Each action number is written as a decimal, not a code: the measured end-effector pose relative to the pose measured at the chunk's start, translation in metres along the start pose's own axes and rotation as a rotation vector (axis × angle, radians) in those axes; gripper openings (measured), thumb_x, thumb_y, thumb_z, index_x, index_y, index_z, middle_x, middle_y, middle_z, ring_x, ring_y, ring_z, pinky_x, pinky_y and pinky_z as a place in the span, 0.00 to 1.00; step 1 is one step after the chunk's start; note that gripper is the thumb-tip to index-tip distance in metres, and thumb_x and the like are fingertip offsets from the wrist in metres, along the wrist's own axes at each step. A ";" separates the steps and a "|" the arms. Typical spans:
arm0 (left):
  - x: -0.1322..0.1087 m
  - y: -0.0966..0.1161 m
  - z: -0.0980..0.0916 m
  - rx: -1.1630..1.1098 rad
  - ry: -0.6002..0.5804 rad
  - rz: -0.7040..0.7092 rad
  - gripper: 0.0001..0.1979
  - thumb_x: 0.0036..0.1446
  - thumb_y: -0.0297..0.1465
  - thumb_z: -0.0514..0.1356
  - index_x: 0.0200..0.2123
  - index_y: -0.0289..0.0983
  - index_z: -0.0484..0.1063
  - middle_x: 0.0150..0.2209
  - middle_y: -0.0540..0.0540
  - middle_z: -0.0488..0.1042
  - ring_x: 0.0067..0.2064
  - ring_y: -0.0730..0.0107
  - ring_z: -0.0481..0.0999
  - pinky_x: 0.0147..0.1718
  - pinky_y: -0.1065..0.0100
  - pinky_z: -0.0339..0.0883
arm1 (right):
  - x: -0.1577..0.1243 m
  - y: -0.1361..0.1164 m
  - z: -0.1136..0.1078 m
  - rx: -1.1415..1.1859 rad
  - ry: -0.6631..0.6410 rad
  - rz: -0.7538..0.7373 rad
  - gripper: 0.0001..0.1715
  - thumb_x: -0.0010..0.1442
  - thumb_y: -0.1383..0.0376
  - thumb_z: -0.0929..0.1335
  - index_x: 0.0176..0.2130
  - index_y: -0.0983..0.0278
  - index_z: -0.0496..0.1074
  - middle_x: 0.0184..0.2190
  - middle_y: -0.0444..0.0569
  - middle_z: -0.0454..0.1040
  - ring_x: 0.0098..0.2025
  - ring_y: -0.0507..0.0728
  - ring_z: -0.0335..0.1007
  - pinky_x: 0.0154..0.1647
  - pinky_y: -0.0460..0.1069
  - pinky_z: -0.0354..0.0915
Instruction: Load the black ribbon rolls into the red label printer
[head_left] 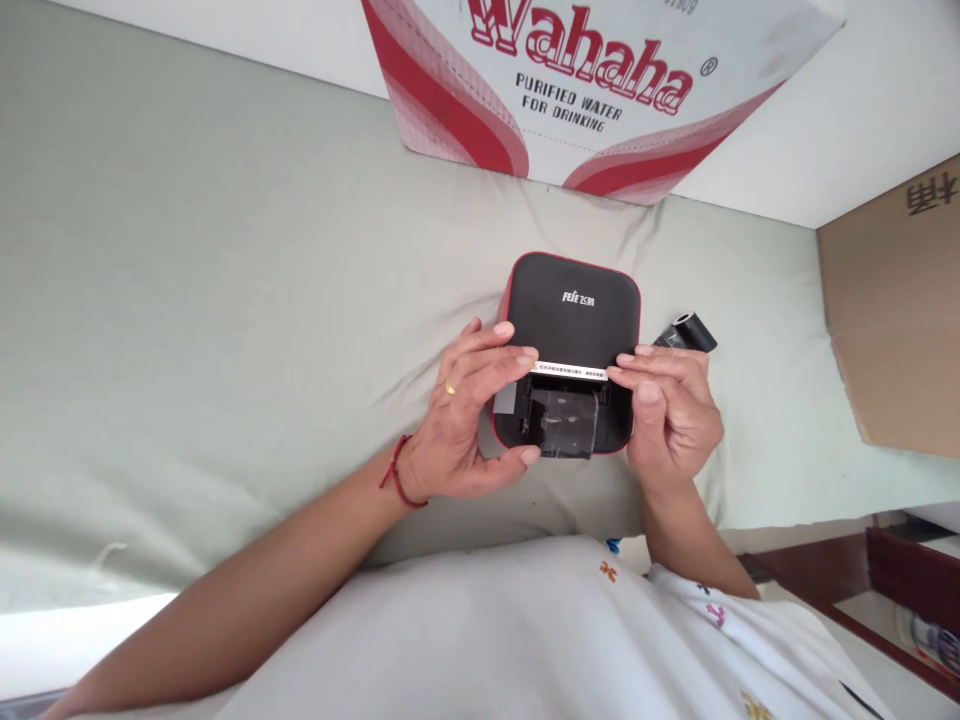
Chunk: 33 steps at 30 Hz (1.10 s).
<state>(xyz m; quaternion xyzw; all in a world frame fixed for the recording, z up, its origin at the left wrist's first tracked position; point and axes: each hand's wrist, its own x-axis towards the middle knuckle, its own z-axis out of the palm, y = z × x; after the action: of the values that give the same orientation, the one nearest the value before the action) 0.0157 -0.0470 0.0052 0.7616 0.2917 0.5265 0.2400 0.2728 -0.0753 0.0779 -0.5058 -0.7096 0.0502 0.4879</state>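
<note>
Right now the printer (574,310) sits on the pale sheet (187,350), black, rounded, red-edged, white strip (570,371) across its slot; left hand (469,420) and right hand (671,415) clasp its sides, fingers curled tight.

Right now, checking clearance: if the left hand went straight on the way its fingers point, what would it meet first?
The black printer: fingers of the left hand already seem to touch its white strip.
</note>
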 end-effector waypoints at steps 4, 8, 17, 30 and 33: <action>-0.001 -0.003 -0.003 -0.156 0.015 -0.029 0.43 0.78 0.58 0.66 0.87 0.57 0.59 0.72 0.38 0.81 0.81 0.37 0.77 0.83 0.27 0.71 | -0.007 -0.018 -0.001 -0.060 -0.057 -0.035 0.17 0.82 0.65 0.71 0.59 0.49 0.90 0.49 0.48 0.90 0.58 0.67 0.85 0.60 0.68 0.80; -0.002 -0.014 -0.009 -0.295 0.031 -0.265 0.45 0.78 0.57 0.68 0.89 0.64 0.55 0.88 0.41 0.64 0.91 0.40 0.62 0.89 0.30 0.63 | -0.021 -0.032 -0.005 -0.107 -0.153 -0.162 0.19 0.81 0.65 0.70 0.62 0.51 0.87 0.48 0.50 0.91 0.59 0.69 0.81 0.64 0.70 0.78; 0.003 -0.038 -0.008 -0.464 -0.066 -0.449 0.55 0.69 0.68 0.72 0.89 0.71 0.50 0.94 0.52 0.53 0.95 0.39 0.54 0.90 0.32 0.65 | -0.032 -0.029 -0.010 -0.160 -0.191 -0.222 0.20 0.80 0.65 0.71 0.65 0.54 0.86 0.50 0.49 0.93 0.55 0.67 0.79 0.59 0.66 0.78; -0.003 -0.051 0.000 -0.386 -0.050 -0.350 0.54 0.71 0.67 0.71 0.89 0.69 0.51 0.93 0.46 0.57 0.93 0.42 0.62 0.87 0.35 0.71 | -0.030 -0.028 -0.011 -0.131 -0.218 -0.235 0.21 0.87 0.57 0.69 0.70 0.56 0.84 0.51 0.51 0.92 0.56 0.67 0.79 0.59 0.66 0.77; -0.005 -0.052 0.002 -0.427 -0.058 -0.354 0.50 0.72 0.66 0.71 0.88 0.64 0.56 0.94 0.43 0.56 0.93 0.40 0.63 0.86 0.34 0.73 | -0.025 -0.030 -0.014 -0.092 -0.219 -0.227 0.25 0.88 0.50 0.69 0.72 0.58 0.82 0.52 0.53 0.91 0.56 0.67 0.80 0.58 0.65 0.77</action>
<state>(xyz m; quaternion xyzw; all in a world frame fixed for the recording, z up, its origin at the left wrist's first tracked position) 0.0061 -0.0135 -0.0330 0.6458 0.2958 0.5038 0.4915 0.2630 -0.1150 0.0857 -0.4358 -0.8128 0.0170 0.3862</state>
